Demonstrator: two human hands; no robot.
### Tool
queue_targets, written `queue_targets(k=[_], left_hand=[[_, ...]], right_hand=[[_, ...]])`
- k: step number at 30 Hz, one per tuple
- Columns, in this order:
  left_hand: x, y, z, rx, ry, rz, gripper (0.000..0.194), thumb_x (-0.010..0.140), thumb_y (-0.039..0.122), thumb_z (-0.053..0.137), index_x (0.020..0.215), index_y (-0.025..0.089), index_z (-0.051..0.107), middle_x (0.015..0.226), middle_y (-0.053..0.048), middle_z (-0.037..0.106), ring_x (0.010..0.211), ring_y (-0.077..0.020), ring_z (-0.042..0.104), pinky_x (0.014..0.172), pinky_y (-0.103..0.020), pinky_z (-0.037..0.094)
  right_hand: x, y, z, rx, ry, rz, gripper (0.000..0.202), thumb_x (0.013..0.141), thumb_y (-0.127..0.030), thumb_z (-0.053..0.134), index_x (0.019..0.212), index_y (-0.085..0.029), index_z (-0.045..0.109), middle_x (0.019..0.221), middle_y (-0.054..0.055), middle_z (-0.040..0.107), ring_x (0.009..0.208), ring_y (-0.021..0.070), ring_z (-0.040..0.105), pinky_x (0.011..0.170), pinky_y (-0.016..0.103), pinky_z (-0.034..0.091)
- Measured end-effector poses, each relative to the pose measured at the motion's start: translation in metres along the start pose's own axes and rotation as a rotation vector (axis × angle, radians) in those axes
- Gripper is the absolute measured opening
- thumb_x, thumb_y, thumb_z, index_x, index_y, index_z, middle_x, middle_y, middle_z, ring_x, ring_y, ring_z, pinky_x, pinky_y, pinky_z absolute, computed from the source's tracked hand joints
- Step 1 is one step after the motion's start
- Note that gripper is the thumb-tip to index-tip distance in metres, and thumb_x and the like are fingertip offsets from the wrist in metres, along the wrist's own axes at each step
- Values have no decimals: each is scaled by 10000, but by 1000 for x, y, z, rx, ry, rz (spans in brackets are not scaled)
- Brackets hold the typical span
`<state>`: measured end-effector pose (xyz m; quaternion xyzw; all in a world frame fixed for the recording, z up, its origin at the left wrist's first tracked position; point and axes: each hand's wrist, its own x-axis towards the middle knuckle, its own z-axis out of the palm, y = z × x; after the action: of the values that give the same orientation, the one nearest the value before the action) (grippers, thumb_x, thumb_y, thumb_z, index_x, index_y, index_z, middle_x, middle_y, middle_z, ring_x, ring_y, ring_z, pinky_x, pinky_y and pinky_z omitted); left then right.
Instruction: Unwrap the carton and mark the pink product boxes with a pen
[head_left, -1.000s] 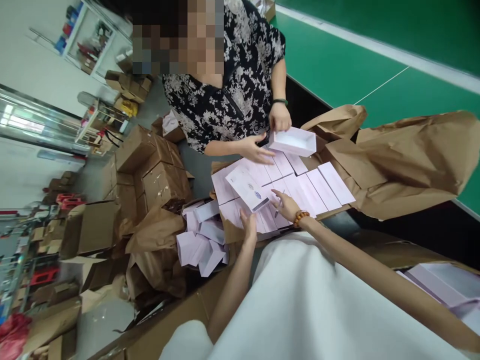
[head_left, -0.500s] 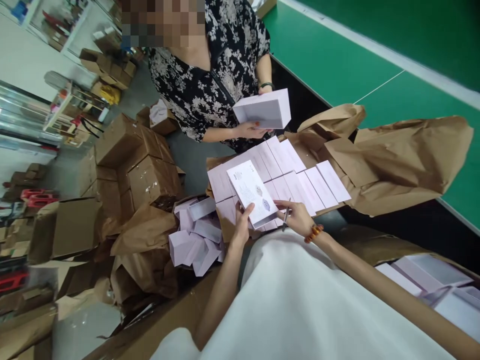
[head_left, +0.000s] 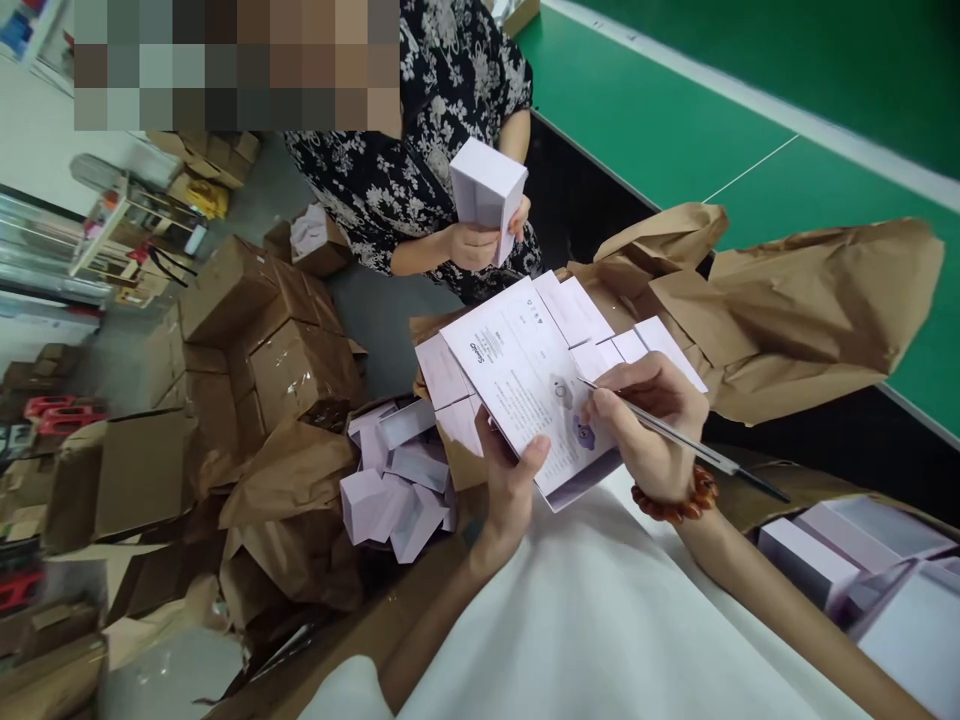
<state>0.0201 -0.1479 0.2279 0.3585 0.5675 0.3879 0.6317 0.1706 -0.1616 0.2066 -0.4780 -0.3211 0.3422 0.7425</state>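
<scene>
My left hand [head_left: 510, 490] grips the lower left edge of a white box [head_left: 510, 370], its thumb on the printed face. Text and small pictures show on that face, tilted up toward me. My right hand [head_left: 656, 420] is closed around a slim silver pen-like tool [head_left: 686, 440] with a dark rear end. Its thin tip is at the printed pictures; whether it touches the surface I cannot tell. Beneath the held box lie rows of pale pink-white boxes [head_left: 442, 370], partly hidden by it.
Opposite me a person in a floral top [head_left: 442, 110] holds another white box [head_left: 487, 185]. Brown wrapping paper [head_left: 825, 310] spreads to the right. Loose open boxes [head_left: 394, 490] fill a spot on the left, and more white boxes [head_left: 862, 560] sit lower right. Cardboard cartons [head_left: 300, 370] stand behind.
The held box has come closer to me and appears larger. My right hand has moved right and up, bringing the tool's tip over the printed face. The other person has turned their box upright.
</scene>
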Motion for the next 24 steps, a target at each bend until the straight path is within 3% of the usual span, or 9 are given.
queue_targets(k=[4, 6, 14, 19, 24], left_hand=[[-1, 5, -2, 40, -24, 10, 953, 683, 615, 973, 1453, 323, 493, 1490, -67, 711, 1361, -225, 685, 1207, -403, 582], [-2, 7, -2, 48, -45, 17, 1004, 684, 629, 971, 1496, 337, 457, 1510, -70, 702, 1371, -229, 684, 1230, -417, 572], [-2, 18, 8, 40, -94, 12, 1092, 670, 607, 1005, 1557, 352, 424, 1556, -74, 687, 1396, -231, 695, 1226, -373, 607], [-1, 15, 7, 47, -101, 26, 1099, 692, 584, 995, 1581, 347, 393, 1507, -81, 700, 1384, -239, 705, 1204, -370, 621], [-2, 12, 5, 53, -115, 27, 1071, 713, 552, 984, 1574, 343, 382, 1587, -94, 649, 1438, -253, 681, 1240, -391, 604]], right_hand=[[2, -2, 10, -43, 168, -83, 454, 1023, -151, 782, 728, -191, 439, 603, -49, 580, 475, 88, 561, 472, 233, 436], [2, -4, 13, -67, 209, -114, 496, 1038, -149, 757, 710, -194, 387, 562, -59, 532, 446, 81, 527, 440, 231, 393], [5, -7, 13, -124, 270, -124, 506, 1045, -221, 766, 701, -207, 395, 540, -62, 508, 421, 79, 479, 419, 247, 355], [6, -6, 11, -116, 273, -102, 513, 1047, -253, 775, 701, -209, 400, 539, -60, 519, 407, 84, 475, 408, 258, 341], [6, -7, 11, -129, 279, -106, 517, 1040, -217, 762, 703, -211, 370, 534, -68, 499, 406, 76, 464, 411, 248, 349]])
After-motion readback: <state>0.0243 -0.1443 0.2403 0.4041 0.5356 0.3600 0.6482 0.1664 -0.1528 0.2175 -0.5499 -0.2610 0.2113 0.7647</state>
